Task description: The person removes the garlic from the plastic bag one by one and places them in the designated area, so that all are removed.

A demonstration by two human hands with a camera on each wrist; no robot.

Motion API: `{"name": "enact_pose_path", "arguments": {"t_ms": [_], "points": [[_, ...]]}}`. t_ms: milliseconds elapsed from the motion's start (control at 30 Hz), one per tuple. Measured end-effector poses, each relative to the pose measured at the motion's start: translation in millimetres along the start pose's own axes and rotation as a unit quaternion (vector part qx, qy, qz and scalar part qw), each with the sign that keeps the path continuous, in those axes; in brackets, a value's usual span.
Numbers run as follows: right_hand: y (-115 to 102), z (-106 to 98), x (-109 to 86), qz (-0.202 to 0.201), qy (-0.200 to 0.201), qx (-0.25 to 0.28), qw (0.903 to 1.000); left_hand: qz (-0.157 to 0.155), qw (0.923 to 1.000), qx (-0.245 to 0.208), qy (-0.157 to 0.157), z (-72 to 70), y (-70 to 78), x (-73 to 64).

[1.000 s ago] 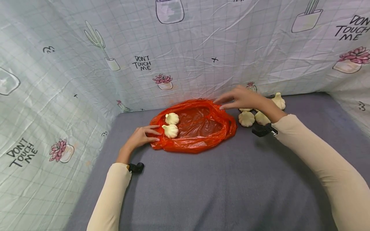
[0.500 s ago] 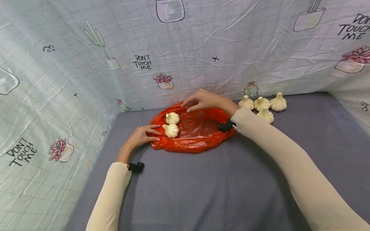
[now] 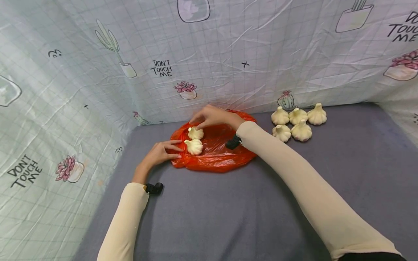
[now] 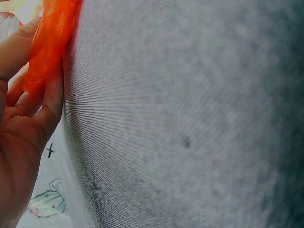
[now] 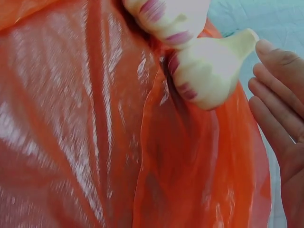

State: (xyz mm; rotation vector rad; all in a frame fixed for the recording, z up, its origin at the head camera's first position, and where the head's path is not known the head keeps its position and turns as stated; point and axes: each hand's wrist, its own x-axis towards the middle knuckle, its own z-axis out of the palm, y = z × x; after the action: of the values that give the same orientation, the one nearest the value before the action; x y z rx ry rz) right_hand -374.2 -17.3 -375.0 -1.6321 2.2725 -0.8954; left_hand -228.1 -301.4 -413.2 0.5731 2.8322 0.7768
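Note:
A red-orange plastic bag [image 3: 225, 165] lies spread with its mouth facing up. Two garlic bulbs sit inside at its left end, a far garlic bulb [image 3: 197, 134] and a near garlic bulb [image 3: 195, 147]. My left hand [image 3: 160, 154] holds the bag's left edge, with plastic between thumb and fingers in the left wrist view. Over the back of the bag reaches my right hand [image 3: 209, 116], its fingers reaching down around the far bulb. In the right wrist view the right thumb [image 5: 280, 59] is right at that bulb's stem, and the fingers are loosely bent, apart from the bulb.
Several more garlic bulbs [image 3: 301, 130] stand grouped on the grey cloth [image 3: 209, 217] to the right of the bag. A patterned curtain [image 3: 222, 43] rises close behind the bag and along the left side.
My right hand has moved left from beside the grouped bulbs, across the bag's mouth, to the far bulb inside. The left hand stays at the bag's left edge.

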Motion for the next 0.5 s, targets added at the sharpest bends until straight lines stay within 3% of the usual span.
{"name": "enact_pose_path", "arguments": {"t_ms": [500], "points": [[-5, 11, 11.9, -0.009, -0.017, 0.021, 0.9996, 0.002, 1.0000, 0.005, -0.002, -0.3, 2.0, -0.6]]}}
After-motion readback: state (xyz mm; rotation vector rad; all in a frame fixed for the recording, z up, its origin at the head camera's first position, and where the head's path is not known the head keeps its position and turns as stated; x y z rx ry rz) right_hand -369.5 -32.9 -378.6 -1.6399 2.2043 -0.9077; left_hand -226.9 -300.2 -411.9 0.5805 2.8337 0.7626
